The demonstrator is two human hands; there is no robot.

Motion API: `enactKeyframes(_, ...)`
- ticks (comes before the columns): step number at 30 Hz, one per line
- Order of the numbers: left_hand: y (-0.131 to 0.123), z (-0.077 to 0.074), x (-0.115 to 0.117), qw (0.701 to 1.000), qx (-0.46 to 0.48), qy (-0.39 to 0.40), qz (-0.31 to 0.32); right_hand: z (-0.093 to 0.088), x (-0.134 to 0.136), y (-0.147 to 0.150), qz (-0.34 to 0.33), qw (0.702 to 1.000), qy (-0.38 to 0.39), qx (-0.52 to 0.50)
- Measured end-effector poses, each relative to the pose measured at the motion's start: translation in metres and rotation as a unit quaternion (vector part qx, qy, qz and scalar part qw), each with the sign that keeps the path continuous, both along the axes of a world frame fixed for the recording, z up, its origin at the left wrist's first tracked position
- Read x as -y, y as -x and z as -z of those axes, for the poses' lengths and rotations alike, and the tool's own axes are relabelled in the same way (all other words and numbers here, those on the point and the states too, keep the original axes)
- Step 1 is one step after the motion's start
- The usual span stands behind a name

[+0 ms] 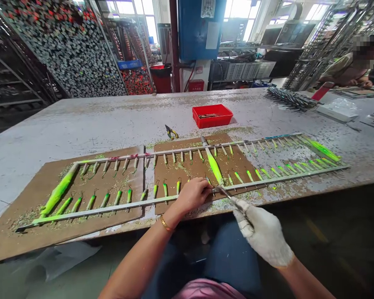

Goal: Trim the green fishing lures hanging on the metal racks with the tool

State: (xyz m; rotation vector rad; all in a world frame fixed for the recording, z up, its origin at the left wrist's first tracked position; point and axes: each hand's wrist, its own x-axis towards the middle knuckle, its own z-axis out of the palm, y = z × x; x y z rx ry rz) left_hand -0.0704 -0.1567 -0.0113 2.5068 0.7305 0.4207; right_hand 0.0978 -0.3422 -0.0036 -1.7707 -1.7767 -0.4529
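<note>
A long metal frame (112, 208) lies on brown cardboard on the table, with rows of small green-and-white pieces hanging on hooks along both rails. Thick yellow-green crossbars (59, 190) join the rails at the left, middle and right. My left hand (195, 192), bare with a gold bangle, has its fingers pinched at the near rail beside the foot of the middle crossbar (214, 166); what lies between the fingertips is hidden. In a white glove, my right hand (263, 230) is closed around a metal tool (229, 193), whose tip reaches the near rail by my left fingers.
A red tray (212, 116) with small metal parts and yellow-black pliers (171, 132) lie beyond the frame. Farther right are a pile of dark strips (291, 99) and a white box (336, 112). A person (352, 66) sits at the far right. Paint flakes litter the table.
</note>
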Motion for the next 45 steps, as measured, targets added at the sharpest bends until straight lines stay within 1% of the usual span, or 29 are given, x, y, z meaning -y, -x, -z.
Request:
enactKeyframes(1,-0.0001,0.0002,-0.0002,1.000,0.002,0.001,0.000,-0.0004,0.0003,-0.0003,0.008,1.000,-0.010,-0.008)
enactKeyframes(3,-0.0003,0.0005,-0.0006,1.000,0.006,0.002,-0.002,-0.0013,0.0006,-0.0004,0.016,1.000,-0.017,0.008)
enactKeyframes(6,-0.0007,0.0008,-0.0012,1.000,0.007,0.006,-0.001,-0.0017,0.0005,-0.0002,-0.007,0.999,0.012,0.039)
enactKeyframes(8,-0.0007,0.0008,-0.0015,1.000,0.007,0.008,0.003,-0.0022,0.0008,-0.0011,-0.013,1.000,0.011,0.016)
enactKeyframes(11,-0.0005,0.0003,-0.0016,1.000,0.012,0.005,0.003,-0.0033,0.0008,-0.0031,0.008,1.000,-0.016,-0.015)
enactKeyframes(14,-0.0004,-0.0002,-0.0015,1.000,0.008,0.006,0.001,-0.0027,-0.0007,-0.0036,-0.012,1.000,0.012,0.007)
enactKeyframes(16,-0.0004,-0.0003,-0.0014,1.000,0.002,0.007,0.001,-0.0023,-0.0015,-0.0033,-0.025,0.999,0.026,-0.005)
enactKeyframes(18,-0.0003,-0.0001,-0.0013,1.000,0.003,0.006,0.002,-0.0027,-0.0014,-0.0031,-0.010,0.999,0.000,-0.031)
enactKeyframes(20,-0.0001,-0.0001,-0.0012,1.000,0.007,0.003,0.003,-0.0027,-0.0011,-0.0029,0.007,1.000,-0.011,-0.025)
enactKeyframes(22,0.0000,-0.0003,-0.0010,1.000,0.006,0.004,-0.001,-0.0020,-0.0010,-0.0027,-0.004,1.000,0.011,-0.001)
enactKeyframes(24,-0.0001,-0.0007,-0.0008,1.000,0.001,0.008,-0.002,-0.0012,-0.0006,-0.0029,-0.020,0.999,0.035,-0.003)
enactKeyframes(28,-0.0007,-0.0013,-0.0006,1.000,0.001,0.009,0.003,-0.0018,0.0010,-0.0045,0.008,0.999,-0.011,-0.038)
enactKeyframes(29,-0.0008,-0.0013,-0.0005,1.000,0.000,0.009,0.002,-0.0016,0.0009,-0.0048,0.005,0.999,-0.009,-0.031)
enactKeyframes(31,-0.0009,-0.0012,-0.0004,1.000,-0.004,0.010,-0.004,-0.0007,0.0002,-0.0053,-0.021,0.999,0.021,-0.021)
enactKeyframes(33,-0.0008,-0.0011,-0.0003,1.000,-0.006,0.012,-0.005,0.0003,0.0000,-0.0060,-0.038,0.998,0.042,-0.038)
enactKeyframes(36,-0.0003,-0.0011,-0.0003,1.000,0.001,0.012,0.002,0.0003,0.0008,-0.0066,-0.001,0.998,-0.003,-0.067)
enactKeyframes(38,-0.0001,-0.0013,-0.0002,1.000,0.002,0.011,0.003,-0.0002,0.0005,-0.0058,0.001,0.999,-0.003,-0.046)
enactKeyframes(41,-0.0002,-0.0016,0.0002,1.000,-0.004,0.011,-0.002,-0.0019,-0.0003,-0.0037,-0.028,0.999,0.033,-0.024)
enactKeyframes(42,-0.0003,-0.0016,0.0004,1.000,-0.005,0.011,-0.002,-0.0031,-0.0001,-0.0031,-0.027,0.999,0.025,-0.026)
enactKeyframes(45,-0.0007,-0.0018,0.0014,1.000,-0.005,0.004,-0.001,-0.0073,0.0021,-0.0020,0.012,1.000,-0.015,-0.015)
